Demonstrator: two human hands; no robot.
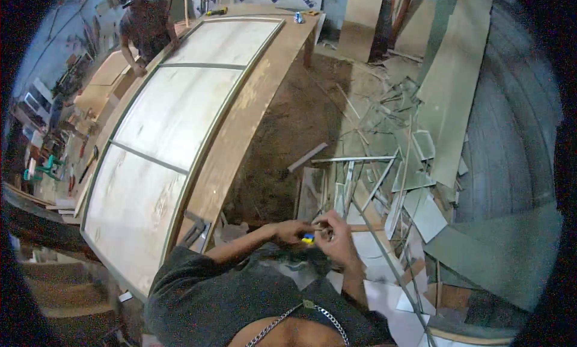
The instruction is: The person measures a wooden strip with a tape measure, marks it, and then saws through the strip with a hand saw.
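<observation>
Both hands are close together in front of my chest, beside the bench's right edge. Closed fingers of my left hand hold a small blue and yellow thing, whose kind I cannot make out. My right hand faces it with bent, pinched fingers; what lies in them is too small to tell. To the left, a large framed panel with white sheets and thin cross bars rests on a wooden bench. At the bench's near corner lies a dark angled tool.
Across the panel, a co-worker leans with hands at its far-left edge. Scrap strips and offcuts litter the floor on the right, beside tall leaning boards. A can stands at the bench's far end.
</observation>
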